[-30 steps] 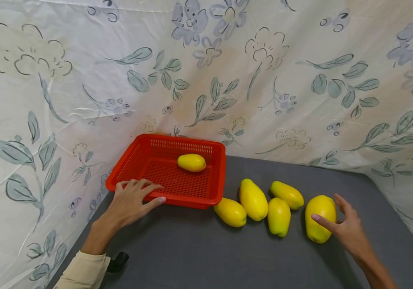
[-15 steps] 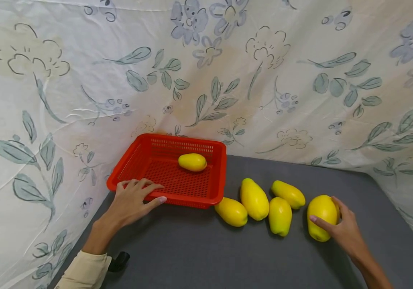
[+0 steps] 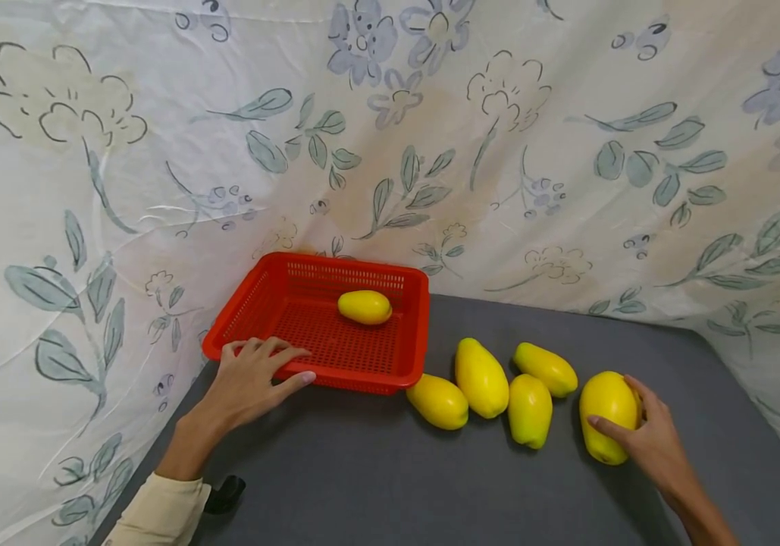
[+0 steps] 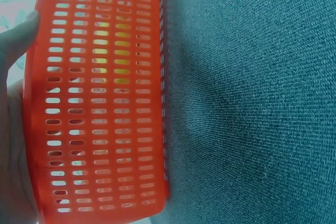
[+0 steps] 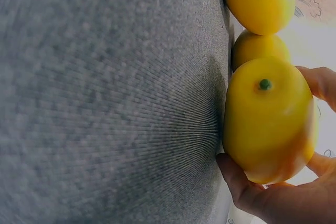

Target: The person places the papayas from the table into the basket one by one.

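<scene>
My left hand (image 3: 251,379) holds the front rim of a red plastic basket (image 3: 411,345), fingers over the edge and thumb along the rim. A yellow papaya (image 3: 364,307) lies inside, toward the back right. My right hand (image 3: 652,436) grips the largest papaya (image 3: 603,402), its thumb on the near left and its fingers round the right side. In the right wrist view this papaya (image 5: 268,119) shows a small green stem spot, with finger and thumb on opposite sides.
Several papayas lie between basket and right hand: one by the basket corner (image 3: 439,402), a longer one (image 3: 481,379), a greenish-tipped one (image 3: 529,409) and one behind (image 3: 545,369). Grey cloth (image 3: 390,478) covers the table. Floral fabric (image 3: 499,189) hangs behind.
My right hand has come in from beside the large papaya and its fingers have taken hold of it. The papaya has shifted slightly. The left hand stays at the basket rim.
</scene>
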{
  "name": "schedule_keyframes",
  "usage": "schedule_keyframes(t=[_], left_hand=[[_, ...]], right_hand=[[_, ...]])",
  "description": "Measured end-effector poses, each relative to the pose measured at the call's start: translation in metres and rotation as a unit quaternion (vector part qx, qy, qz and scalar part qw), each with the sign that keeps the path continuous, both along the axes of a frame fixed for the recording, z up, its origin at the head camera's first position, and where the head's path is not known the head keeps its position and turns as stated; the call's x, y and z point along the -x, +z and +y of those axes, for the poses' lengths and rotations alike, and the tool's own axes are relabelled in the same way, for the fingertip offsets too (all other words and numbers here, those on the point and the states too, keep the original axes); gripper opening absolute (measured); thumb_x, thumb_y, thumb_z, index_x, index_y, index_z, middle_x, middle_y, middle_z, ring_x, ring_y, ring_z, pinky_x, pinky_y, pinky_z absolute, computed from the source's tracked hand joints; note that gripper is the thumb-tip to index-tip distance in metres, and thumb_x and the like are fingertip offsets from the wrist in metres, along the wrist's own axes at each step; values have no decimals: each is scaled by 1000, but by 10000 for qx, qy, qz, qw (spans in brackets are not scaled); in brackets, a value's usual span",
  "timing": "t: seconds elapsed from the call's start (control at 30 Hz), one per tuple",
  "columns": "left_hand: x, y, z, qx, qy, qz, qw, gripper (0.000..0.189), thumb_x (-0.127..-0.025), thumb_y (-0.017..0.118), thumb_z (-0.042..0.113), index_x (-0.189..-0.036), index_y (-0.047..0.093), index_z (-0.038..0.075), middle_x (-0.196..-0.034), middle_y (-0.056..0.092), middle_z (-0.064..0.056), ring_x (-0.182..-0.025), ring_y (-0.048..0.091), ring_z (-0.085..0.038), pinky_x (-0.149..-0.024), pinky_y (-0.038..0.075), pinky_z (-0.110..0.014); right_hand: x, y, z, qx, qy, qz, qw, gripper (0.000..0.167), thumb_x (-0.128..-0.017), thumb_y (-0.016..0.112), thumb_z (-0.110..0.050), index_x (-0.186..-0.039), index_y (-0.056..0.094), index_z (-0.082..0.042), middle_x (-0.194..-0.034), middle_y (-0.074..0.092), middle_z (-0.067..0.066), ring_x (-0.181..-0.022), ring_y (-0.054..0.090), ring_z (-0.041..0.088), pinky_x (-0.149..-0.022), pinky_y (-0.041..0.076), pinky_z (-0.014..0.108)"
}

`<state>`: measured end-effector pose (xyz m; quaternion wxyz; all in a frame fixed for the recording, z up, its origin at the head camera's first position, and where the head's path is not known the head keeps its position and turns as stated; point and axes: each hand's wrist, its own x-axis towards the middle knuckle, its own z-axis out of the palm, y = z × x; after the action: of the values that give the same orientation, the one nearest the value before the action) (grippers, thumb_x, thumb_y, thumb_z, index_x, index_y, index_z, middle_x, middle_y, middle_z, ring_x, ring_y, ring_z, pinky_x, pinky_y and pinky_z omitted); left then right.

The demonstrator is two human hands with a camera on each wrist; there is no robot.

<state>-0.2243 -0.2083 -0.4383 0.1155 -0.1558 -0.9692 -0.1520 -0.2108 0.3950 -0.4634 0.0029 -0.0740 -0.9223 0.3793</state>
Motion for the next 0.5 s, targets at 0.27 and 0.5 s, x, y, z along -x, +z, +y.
schedule_keyframes(t=[0.27, 0.5], left_hand=[[2, -1, 1, -7, 1, -4, 10000, 56, -98, 62, 63, -141, 69, 28, -139, 64, -12, -125, 55, -41, -106, 29, -71], [1, -1, 0, 22, 26, -12, 10000, 57, -97, 61, 64, -141, 69, 28, -139, 64, -13, -125, 55, -42, -107, 28, -72]], right_hand=[[-6, 2, -5, 123, -270, -1, 9996, 117, -96, 77, -48, -168, -1, 3, -164, 2, 45, -135, 31, 61, -91, 50, 62], [-10, 13, -12, 110, -165, 259, 9995, 115, -96, 77, -47, -169, 2, 0, -164, 6, 44, -133, 35, 61, -83, 53, 49]])
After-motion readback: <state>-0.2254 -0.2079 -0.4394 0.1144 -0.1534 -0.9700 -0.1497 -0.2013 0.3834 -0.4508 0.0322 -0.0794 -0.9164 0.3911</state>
